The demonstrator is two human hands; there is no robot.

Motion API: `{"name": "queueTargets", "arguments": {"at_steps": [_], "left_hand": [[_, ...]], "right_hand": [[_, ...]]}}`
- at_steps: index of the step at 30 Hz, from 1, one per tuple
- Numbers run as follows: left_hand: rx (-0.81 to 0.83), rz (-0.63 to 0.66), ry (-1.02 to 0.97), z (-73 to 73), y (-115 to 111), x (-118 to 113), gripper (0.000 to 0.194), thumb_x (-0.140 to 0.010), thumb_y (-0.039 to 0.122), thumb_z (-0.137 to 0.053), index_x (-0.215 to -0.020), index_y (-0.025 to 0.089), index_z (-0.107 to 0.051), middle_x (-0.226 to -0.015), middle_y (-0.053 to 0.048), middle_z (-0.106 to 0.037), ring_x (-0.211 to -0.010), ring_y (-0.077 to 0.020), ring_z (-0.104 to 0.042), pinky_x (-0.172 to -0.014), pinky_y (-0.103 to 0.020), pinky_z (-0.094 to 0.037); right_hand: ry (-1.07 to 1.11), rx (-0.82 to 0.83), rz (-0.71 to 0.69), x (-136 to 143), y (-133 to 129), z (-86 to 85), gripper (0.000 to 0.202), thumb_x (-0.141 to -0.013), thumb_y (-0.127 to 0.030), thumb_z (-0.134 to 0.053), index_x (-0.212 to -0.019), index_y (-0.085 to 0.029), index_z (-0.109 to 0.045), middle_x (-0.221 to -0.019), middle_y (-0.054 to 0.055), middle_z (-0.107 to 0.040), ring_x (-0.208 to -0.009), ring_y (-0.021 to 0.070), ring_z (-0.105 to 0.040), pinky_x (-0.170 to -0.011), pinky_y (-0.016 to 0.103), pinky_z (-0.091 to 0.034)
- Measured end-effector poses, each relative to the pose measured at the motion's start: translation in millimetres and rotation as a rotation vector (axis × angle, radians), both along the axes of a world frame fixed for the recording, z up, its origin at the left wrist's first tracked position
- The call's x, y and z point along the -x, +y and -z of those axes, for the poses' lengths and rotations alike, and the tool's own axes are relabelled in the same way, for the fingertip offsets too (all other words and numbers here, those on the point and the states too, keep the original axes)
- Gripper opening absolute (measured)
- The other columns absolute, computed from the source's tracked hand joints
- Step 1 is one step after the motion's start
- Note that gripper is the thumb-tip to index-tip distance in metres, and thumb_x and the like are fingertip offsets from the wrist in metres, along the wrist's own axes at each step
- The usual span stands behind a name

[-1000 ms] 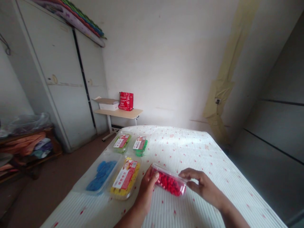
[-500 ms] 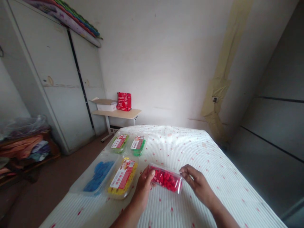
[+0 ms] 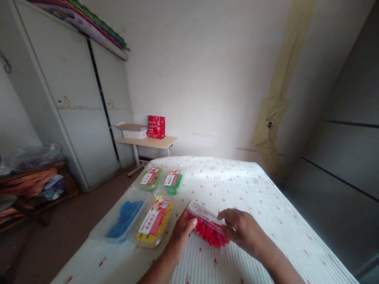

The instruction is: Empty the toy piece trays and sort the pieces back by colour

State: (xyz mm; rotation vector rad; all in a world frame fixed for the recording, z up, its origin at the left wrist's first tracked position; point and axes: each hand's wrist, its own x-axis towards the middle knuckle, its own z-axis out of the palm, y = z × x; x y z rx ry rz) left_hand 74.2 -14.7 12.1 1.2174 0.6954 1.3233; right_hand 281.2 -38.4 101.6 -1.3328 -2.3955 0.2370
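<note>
A clear plastic box of red pieces (image 3: 210,233) is tilted over the table, its lid side turned up and away. My left hand (image 3: 180,234) grips its left end, thumb on the near side. At the box's right end, the bent fingers of my right hand (image 3: 237,227) are on the lid edge. To the left lie a labelled box of yellow pieces (image 3: 156,221) and an open-looking clear tray of blue pieces (image 3: 126,217). Farther back are a box of light green pieces (image 3: 150,177) and a box of green pieces (image 3: 173,181).
The boxes rest on a white ribbed cloth with red spots (image 3: 231,185). Beyond it, a small desk (image 3: 148,142) carries a red bag (image 3: 156,127) and a white box (image 3: 134,133). A cluttered shelf (image 3: 38,189) stands at the left.
The red box has been tilted so its lid shows more and its red pieces face me. My right hand has moved left and closed onto its right edge.
</note>
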Motion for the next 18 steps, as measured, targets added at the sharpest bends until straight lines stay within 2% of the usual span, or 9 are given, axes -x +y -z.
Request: {"name": "queueTargets", "arguments": {"at_steps": [5, 11, 18], "left_hand": [[-0.024, -0.096, 0.168, -1.9, -0.6, 0.0, 0.05, -0.079, 0.04, -0.052, -0.124, 0.021, -0.051, -0.12, -0.007, -0.061, -0.115, -0.0245, -0.052, -0.101, -0.038, -0.037], [-0.041, -0.144, 0.211, -7.9, -4.4, -2.5, 0.046, -0.081, 0.044, -0.048, -0.12, 0.02, -0.053, -0.119, -0.007, -0.062, -0.115, -0.0245, -0.052, -0.101, -0.039, -0.037], [0.004, -0.215, 0.238, 4.1, -1.5, -2.5, 0.048, -0.08, 0.045, -0.051, -0.121, 0.019, -0.053, -0.121, -0.009, -0.06, -0.118, -0.0252, -0.049, -0.103, -0.039, -0.033]], "right_hand": [[-0.174, -0.112, -0.038, 10.5, 6.3, -9.7, 0.021, -0.081, -0.015, -0.047, -0.094, -0.02, -0.062, -0.08, 0.003, -0.065, -0.068, 0.0125, -0.059, -0.058, 0.023, -0.036], [-0.306, -0.269, -0.12, 31.6, 17.7, -15.5, 0.014, -0.086, -0.017, -0.046, -0.085, -0.018, -0.06, -0.07, 0.002, -0.064, -0.058, 0.0103, -0.057, -0.05, 0.023, -0.027], [-0.493, -0.264, -0.11, 52.2, 27.6, -22.5, 0.019, -0.091, -0.02, -0.041, -0.084, -0.018, -0.058, -0.074, 0.004, -0.067, -0.061, 0.0129, -0.061, -0.047, 0.024, -0.027]]}}
